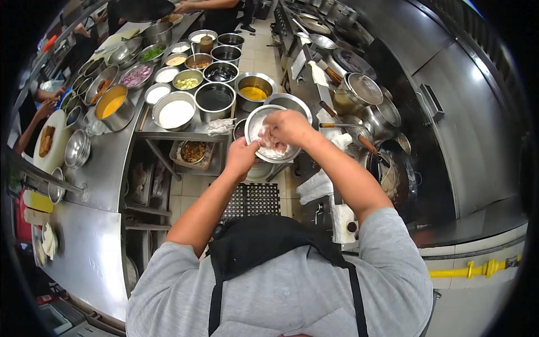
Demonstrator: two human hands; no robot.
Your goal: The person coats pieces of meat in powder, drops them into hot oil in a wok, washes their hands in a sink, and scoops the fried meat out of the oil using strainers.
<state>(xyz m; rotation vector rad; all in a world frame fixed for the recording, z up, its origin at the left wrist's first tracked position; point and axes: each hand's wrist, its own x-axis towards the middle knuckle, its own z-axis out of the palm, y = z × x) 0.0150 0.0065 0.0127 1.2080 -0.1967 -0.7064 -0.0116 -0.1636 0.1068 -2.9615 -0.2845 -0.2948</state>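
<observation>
My left hand (pixel 242 158) holds the near left rim of a steel bowl (pixel 249 124), thumb over the edge. In the bowl lie a white powder or paste (pixel 259 119) and pink pieces of raw meat (pixel 274 147) coated with it. Reaching in from the right, my right hand (pixel 288 127) has its fingers curled down on the meat; the fingertips are partly hidden. Just behind the bowl stands a larger steel pot (pixel 293 103), partly covered by it. A pot of yellow liquid (pixel 254 93) is beyond that, and a crumpled white cloth (pixel 220 127) lies to the left.
Several pots of liquids and ingredients, including a white one (pixel 173 114) and a dark one (pixel 215 100), crowd the counter (pixel 104 188) on the left. Strainers (pixel 365 88) and a wok (pixel 400 177) are on the right stove side. Other people's hands (pixel 45 108) show at far left.
</observation>
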